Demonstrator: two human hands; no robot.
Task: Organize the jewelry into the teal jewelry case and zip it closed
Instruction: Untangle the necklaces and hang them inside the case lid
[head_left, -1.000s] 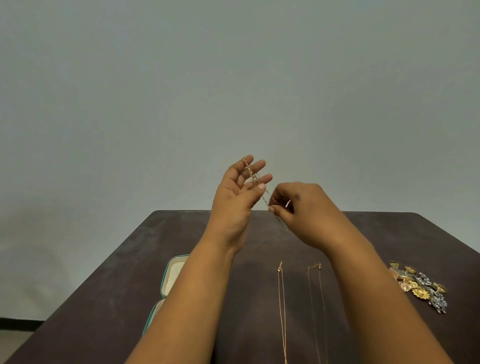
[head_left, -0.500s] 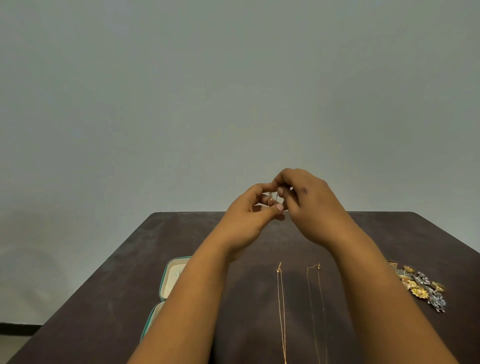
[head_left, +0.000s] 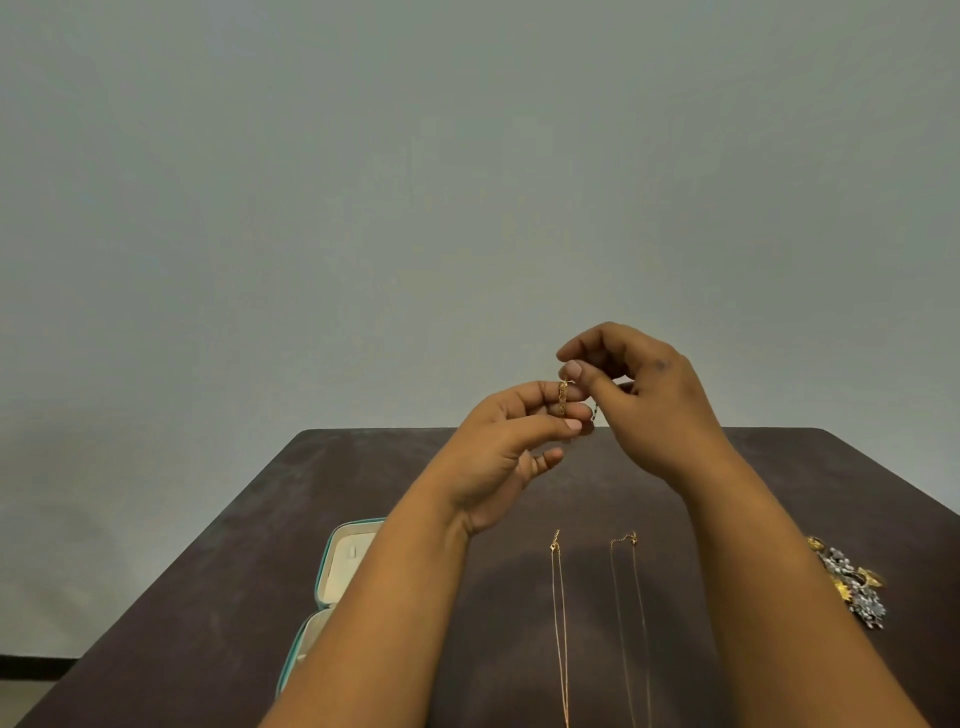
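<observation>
Since a moment ago my right hand (head_left: 657, 410) has lifted slightly. Both it and my left hand (head_left: 498, 457) pinch a gold chain (head_left: 563, 399), bunched between my fingers (head_left: 571, 371) above the surface (head_left: 218, 597).

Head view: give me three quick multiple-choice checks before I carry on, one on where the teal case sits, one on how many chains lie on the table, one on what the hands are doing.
1. Where is the teal jewelry case?
A. Under the left forearm, at the table's left side
B. At the table's far right corner
C. Held up in the right hand

2. How many thin chains lie stretched out on the table?
A. None
B. Two
C. Five

3. What is the state of the case?
A. Zipped closed
B. Open, cream lining showing
C. Upside down

Answers:
1. A: its teal rim shows just left of the left forearm.
2. B: two chains lie side by side between the forearms, one gold, the second chain thinner.
3. B: both halves show their pale insides. The left hand and right hand hold a gold piece above the table.
</observation>
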